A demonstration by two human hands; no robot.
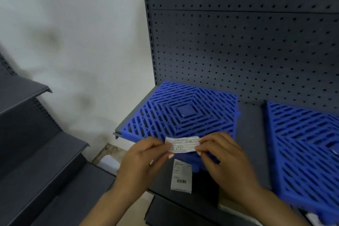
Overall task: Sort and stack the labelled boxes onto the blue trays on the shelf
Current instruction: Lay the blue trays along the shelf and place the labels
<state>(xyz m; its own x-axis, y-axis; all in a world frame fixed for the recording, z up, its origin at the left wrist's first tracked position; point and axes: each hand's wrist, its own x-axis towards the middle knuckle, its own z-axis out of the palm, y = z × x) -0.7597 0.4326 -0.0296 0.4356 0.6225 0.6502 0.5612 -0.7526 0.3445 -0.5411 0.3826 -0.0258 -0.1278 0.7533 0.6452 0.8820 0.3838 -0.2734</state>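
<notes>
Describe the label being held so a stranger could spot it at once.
Find the dark pegboard shelf and its leftmost blue tray. At the tray's front edge, both hands pinch a small white lined label by its ends. Unlike the barcode slip lying below, it is held up.

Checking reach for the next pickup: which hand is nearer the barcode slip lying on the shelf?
Left. The left hand is just left of the barcode slip; the right hand is farther right.

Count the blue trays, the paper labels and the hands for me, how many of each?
Blue trays: 2, left tray and right tray.
Paper labels: 2, held label and barcode label.
Hands: 2, left hand and right hand.
Total: 6
</notes>
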